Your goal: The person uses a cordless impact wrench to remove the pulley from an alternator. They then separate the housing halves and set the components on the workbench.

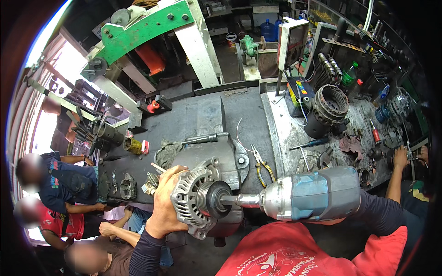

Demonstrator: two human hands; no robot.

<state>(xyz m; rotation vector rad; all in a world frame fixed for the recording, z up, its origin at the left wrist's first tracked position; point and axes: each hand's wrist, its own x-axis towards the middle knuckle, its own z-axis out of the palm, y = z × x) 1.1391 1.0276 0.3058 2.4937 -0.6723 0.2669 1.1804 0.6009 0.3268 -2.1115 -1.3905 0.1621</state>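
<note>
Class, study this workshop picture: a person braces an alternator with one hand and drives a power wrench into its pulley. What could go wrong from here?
1. Only the left hand steadies the alternator, partly past the bench edge; torque from the power wrench might twist it loose.
2. Bare fingers lie close to the pulley and could get pinched.
3. Pliers and loose parts nearby could be knocked off.

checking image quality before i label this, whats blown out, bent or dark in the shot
Head view: daylight at the left rim is blown out white; the green beam and bench edge curve from fisheye distortion; corners are black vignette; the alternator, left hand and impact wrench are sharp and evenly lit.
</note>
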